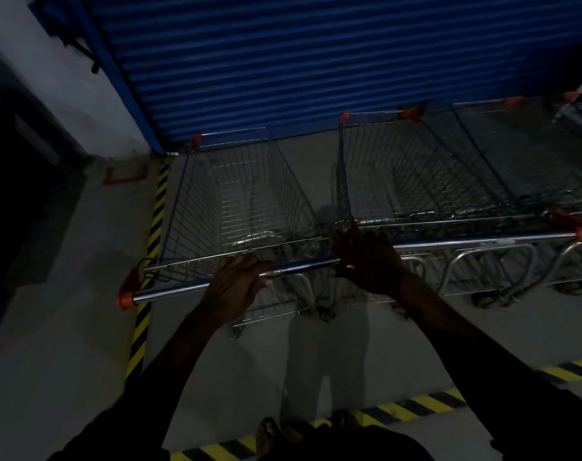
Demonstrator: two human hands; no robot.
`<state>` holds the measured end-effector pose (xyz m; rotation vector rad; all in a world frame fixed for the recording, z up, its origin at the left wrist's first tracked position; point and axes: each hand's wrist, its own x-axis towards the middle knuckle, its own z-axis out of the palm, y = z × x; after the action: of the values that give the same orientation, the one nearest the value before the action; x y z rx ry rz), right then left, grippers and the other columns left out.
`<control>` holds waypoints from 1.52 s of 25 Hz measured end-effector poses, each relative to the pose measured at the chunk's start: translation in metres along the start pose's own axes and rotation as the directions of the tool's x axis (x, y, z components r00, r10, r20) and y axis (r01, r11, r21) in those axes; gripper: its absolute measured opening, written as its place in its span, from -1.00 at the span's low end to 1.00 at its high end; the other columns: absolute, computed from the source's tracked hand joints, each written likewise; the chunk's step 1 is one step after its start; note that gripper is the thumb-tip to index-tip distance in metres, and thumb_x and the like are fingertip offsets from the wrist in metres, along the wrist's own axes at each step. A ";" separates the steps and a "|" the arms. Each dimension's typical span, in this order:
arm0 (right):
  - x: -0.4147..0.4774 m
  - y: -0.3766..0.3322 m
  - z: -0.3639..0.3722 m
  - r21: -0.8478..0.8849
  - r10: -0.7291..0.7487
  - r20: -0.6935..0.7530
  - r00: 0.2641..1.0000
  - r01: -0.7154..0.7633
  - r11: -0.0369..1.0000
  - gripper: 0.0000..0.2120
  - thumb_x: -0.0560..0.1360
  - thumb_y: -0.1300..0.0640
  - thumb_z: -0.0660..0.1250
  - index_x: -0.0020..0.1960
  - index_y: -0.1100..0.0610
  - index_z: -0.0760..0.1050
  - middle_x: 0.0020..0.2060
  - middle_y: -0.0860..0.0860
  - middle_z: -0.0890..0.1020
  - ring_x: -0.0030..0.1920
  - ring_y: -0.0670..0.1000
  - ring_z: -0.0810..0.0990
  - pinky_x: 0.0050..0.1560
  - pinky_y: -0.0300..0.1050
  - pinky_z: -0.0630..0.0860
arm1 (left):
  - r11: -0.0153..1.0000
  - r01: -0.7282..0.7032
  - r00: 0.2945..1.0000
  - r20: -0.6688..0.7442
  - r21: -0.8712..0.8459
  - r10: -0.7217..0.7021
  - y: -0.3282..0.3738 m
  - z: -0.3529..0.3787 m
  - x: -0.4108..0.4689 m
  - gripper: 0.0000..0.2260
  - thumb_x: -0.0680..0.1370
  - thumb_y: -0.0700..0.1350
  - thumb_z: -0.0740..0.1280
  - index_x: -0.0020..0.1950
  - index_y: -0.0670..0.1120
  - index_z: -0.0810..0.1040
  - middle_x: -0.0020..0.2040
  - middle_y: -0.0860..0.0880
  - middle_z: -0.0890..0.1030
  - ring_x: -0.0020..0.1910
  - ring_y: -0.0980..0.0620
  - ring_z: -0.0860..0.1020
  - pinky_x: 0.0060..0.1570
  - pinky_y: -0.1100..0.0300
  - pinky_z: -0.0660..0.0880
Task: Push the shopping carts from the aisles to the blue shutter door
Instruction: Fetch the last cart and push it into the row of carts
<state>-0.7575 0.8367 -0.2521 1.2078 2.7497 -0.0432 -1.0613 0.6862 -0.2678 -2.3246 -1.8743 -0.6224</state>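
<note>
- left cart (pixel 243 201): wire basket, chrome handle, orange end caps; upright in front of me, nose close to the door.
- neighbouring carts (pixel 416 174): same build, just right of it, facing the door.
- blue shutter door (pixel 316 61): ribbed, rolled down.

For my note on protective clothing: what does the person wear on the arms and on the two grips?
Nothing on the grips: the left grip and the right grip are bare hands without gloves. The forearms are bare too; I see no watch or band. Near the elbows dark sleeves begin; the light is too dim for their exact colour.
</note>
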 end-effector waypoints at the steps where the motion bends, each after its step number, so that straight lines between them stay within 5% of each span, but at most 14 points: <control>1: -0.001 0.001 0.000 0.017 -0.006 0.001 1.000 0.006 1.000 -0.18 0.60 -0.40 0.09 0.68 -0.03 -0.11 0.66 0.15 -0.03 0.59 0.29 0.18 0.50 0.36 0.20 | 1.000 0.006 1.000 -0.005 0.006 -0.006 0.003 -0.001 0.000 -0.70 0.61 0.16 0.22 0.28 0.10 0.53 0.10 0.07 0.64 0.07 -0.03 0.55 0.07 0.00 0.41; 8: -0.018 -0.005 -0.001 -0.018 -0.033 -0.095 0.995 0.032 0.999 -0.28 0.62 -0.24 0.21 0.65 0.08 0.12 0.62 0.16 0.17 0.46 0.28 0.41 0.34 0.33 0.40 | 1.000 -0.009 1.000 -0.014 0.010 0.009 0.009 -0.004 -0.007 -0.69 0.62 0.17 0.20 0.29 0.12 0.53 0.10 0.10 0.64 0.10 -0.03 0.53 0.08 0.02 0.33; 15: -0.032 -0.004 0.004 0.005 -0.096 -0.226 0.969 0.099 0.995 -0.39 0.51 -0.22 0.37 0.42 0.14 0.44 0.48 0.16 0.38 0.23 0.29 0.59 0.12 0.23 0.56 | 1.000 -0.016 1.000 0.013 -0.006 0.016 0.011 -0.005 -0.010 -0.66 0.62 0.18 0.21 0.29 0.09 0.59 0.12 0.13 0.64 0.16 0.00 0.50 0.12 0.03 0.31; 22: -0.034 -0.011 0.000 0.016 -0.086 -0.202 0.976 0.091 0.996 -0.42 0.53 -0.30 0.12 0.25 0.11 0.55 0.47 0.12 0.39 0.16 0.24 0.63 0.07 0.16 0.58 | 1.000 -0.009 0.997 0.071 -0.004 0.009 0.006 -0.006 -0.007 -0.63 0.63 0.20 0.16 0.33 0.12 0.57 0.18 0.15 0.61 0.18 -0.01 0.50 0.14 0.12 0.21; 27: -0.022 -0.012 -0.018 0.022 -0.063 -0.122 0.991 0.067 0.998 -0.42 0.42 -0.16 0.47 0.27 0.21 0.56 0.43 0.26 0.48 0.04 0.31 0.69 -0.13 0.18 0.67 | 0.994 -0.076 0.996 0.045 0.081 0.073 0.006 -0.010 -0.001 -0.59 0.64 0.21 0.11 0.32 0.07 0.58 0.15 0.09 0.63 0.15 -0.03 0.48 0.12 0.05 0.25; 31: -0.019 -0.017 -0.019 -0.055 -0.061 -0.099 0.993 0.055 0.997 -0.55 0.47 -0.17 0.24 0.18 0.10 0.60 0.52 0.16 0.38 0.03 0.26 0.69 -0.12 0.12 0.63 | 0.985 -0.116 0.988 0.114 0.128 0.101 0.001 -0.008 0.010 -0.40 0.62 0.38 -0.07 0.18 0.02 0.58 0.08 0.00 0.63 0.06 -0.13 0.61 0.06 -0.02 0.48; 34: -0.017 -0.020 -0.007 -0.037 0.016 -0.067 0.998 -0.019 0.999 -0.46 0.43 -0.22 0.06 0.17 0.05 0.59 0.56 0.09 0.31 0.04 0.24 0.69 -0.06 0.13 0.60 | 0.990 -0.120 0.982 0.154 0.079 0.107 -0.004 -0.011 0.019 -0.36 0.59 0.42 -0.09 0.13 0.00 0.59 0.04 -0.02 0.64 0.03 -0.12 0.62 0.01 0.01 0.52; 38: -0.023 -0.019 -0.006 -0.009 0.014 -0.071 0.997 -0.015 1.000 -0.38 0.36 -0.24 0.00 0.08 0.11 0.63 0.40 0.10 0.53 -0.06 0.24 0.71 -0.14 0.10 0.62 | 0.991 -0.133 0.981 0.138 -0.011 0.133 -0.011 -0.012 0.024 -0.36 0.57 0.44 0.02 0.21 -0.01 0.61 0.06 0.02 0.66 -0.01 -0.04 0.65 -0.10 0.11 0.55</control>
<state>-0.7572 0.8077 -0.2434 1.2508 2.7978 0.0140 -1.0707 0.7075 -0.2502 -2.5286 -1.7518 -0.4583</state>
